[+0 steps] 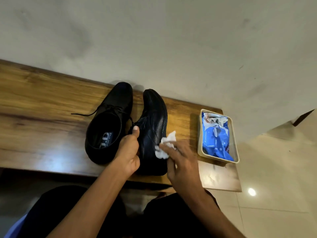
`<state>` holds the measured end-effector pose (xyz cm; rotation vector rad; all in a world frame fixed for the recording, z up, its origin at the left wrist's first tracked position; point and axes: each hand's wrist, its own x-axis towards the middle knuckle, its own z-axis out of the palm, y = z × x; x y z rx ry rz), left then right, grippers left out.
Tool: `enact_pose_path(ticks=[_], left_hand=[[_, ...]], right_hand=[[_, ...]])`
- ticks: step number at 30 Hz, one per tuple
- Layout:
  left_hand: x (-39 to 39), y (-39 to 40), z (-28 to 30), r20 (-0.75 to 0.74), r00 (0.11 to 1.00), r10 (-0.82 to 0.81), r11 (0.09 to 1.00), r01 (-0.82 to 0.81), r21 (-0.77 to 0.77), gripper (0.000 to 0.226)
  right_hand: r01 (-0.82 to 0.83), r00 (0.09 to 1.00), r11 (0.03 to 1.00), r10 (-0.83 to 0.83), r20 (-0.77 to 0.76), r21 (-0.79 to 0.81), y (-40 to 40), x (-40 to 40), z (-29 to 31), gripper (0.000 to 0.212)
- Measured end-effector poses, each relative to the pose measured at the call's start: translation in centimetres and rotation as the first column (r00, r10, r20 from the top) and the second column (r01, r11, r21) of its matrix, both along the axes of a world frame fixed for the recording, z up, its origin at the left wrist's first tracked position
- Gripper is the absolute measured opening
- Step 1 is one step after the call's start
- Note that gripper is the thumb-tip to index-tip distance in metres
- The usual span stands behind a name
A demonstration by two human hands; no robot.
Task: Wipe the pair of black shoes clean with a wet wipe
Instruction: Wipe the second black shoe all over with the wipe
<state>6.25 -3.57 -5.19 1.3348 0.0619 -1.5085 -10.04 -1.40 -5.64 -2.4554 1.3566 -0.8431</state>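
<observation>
Home interior, wooden bench point(42, 100) against plain wall point(154, 31), glossy tiled floor point(274, 186)

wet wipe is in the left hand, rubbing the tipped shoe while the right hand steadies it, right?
Not quite: the hands are swapped. The head view shows the wet wipe in the right hand, rubbing the tipped shoe, while the left hand steadies it.
</observation>
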Motion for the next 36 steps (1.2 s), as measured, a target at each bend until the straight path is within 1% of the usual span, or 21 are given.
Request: enact_pose_path(ticks=[2, 5, 8, 11, 14, 18, 20, 22, 23, 24, 27, 29, 31, 33, 35, 36], left_hand=[[-0.1, 0.0, 0.2, -0.005, 1.000, 0.014, 1.000, -0.014, 0.003, 0.043], [-0.1, 0.3, 0.7, -0.027, 1.000, 0.002, 1.000, -0.003, -0.024, 0.037], [-0.1, 0.2, 0.9, -0.056, 0.998, -0.034, 0.998, 0.031, -0.057, 0.035], [0.0, 0.2, 1.0, -0.064, 0.995, -0.074, 0.995, 0.069, -0.072, 0.041], [0.2, 0.3, 1.0, -0.079, 0.994, -0.070, 0.995, 0.064, -0.078, 0.046], [0.1, 0.1, 0.7, -0.071, 0.997, -0.033, 0.996, 0.027, -0.090, 0.039], [0.0, -0.1, 0.8, -0.085, 0.996, -0.034, 0.996, 0.027, -0.086, 0.038], [0.0, -0.2, 0.9, -0.107, 0.993, -0.045, 0.996, 0.036, -0.081, 0.037], [0.1, -0.1, 1.0, -0.118, 0.991, -0.060, 0.994, 0.050, -0.093, 0.037], [0.3, 0.0, 1.1, -0.126, 0.988, -0.084, 0.991, 0.071, -0.110, 0.038], [0.4, 0.1, 1.3, -0.144, 0.979, -0.141, 0.986, 0.125, -0.114, 0.049], [0.4, 0.1, 1.6, -0.132, 0.980, -0.151, 0.982, 0.134, -0.131, 0.051], [0.3, 0.2, 1.5, -0.120, 0.980, -0.156, 0.981, 0.140, -0.134, 0.050], [0.2, 0.5, 1.7, -0.124, 0.982, -0.140, 0.983, 0.122, -0.138, 0.049], [0.1, 0.6, 1.6, -0.160, 0.982, -0.099, 0.987, 0.077, -0.138, 0.044], [0.1, 0.6, 1.6, -0.154, 0.984, -0.089, 0.986, 0.065, -0.151, 0.040]], right_hand=[[0.000, 1.000, 1.000, -0.001, 0.008, 0.026, 2.9, -0.8, -0.6, 0.045], [-0.028, 0.999, 0.999, 0.027, 0.019, 0.025, 4.3, -1.0, -0.9, 0.040], [-0.063, 0.996, 0.998, 0.064, 0.054, -0.017, 2.4, 0.1, -0.6, 0.036], [-0.077, 0.996, 0.995, 0.079, 0.040, -0.057, -0.6, 1.9, 0.0, 0.038], [-0.100, 0.994, 0.992, 0.097, -0.044, -0.077, -4.0, 4.1, 1.0, 0.043], [-0.088, 0.975, 0.994, 0.072, -0.211, -0.066, -8.4, 7.0, 2.5, 0.034], [-0.116, 0.946, 0.990, 0.086, -0.312, -0.078, -8.9, 7.7, 2.9, 0.033], [-0.148, 0.914, 0.984, 0.100, -0.394, -0.095, -7.8, 7.6, 3.0, 0.028], [-0.151, 0.911, 0.984, 0.103, -0.400, -0.091, -6.8, 7.2, 3.0, 0.028], [-0.146, 0.923, 0.986, 0.106, -0.369, -0.081, -5.6, 6.6, 3.0, 0.028], [-0.186, 0.967, 0.982, 0.176, -0.184, -0.039, -1.7, 4.6, 2.4, 0.031], [-0.225, 0.969, 0.974, 0.219, -0.116, -0.040, 0.3, 3.7, 2.1, 0.032], [-0.207, 0.976, 0.977, 0.203, -0.079, -0.045, 0.4, 3.5, 2.1, 0.033], [-0.173, 0.981, 0.985, 0.170, -0.091, -0.024, -0.9, 4.1, 2.6, 0.035], [-0.134, 0.977, 0.991, 0.133, -0.169, 0.003, -2.9, 5.4, 3.2, 0.037], [-0.125, 0.968, 0.992, 0.127, -0.217, 0.022, -4.0, 6.2, 3.5, 0.037]])
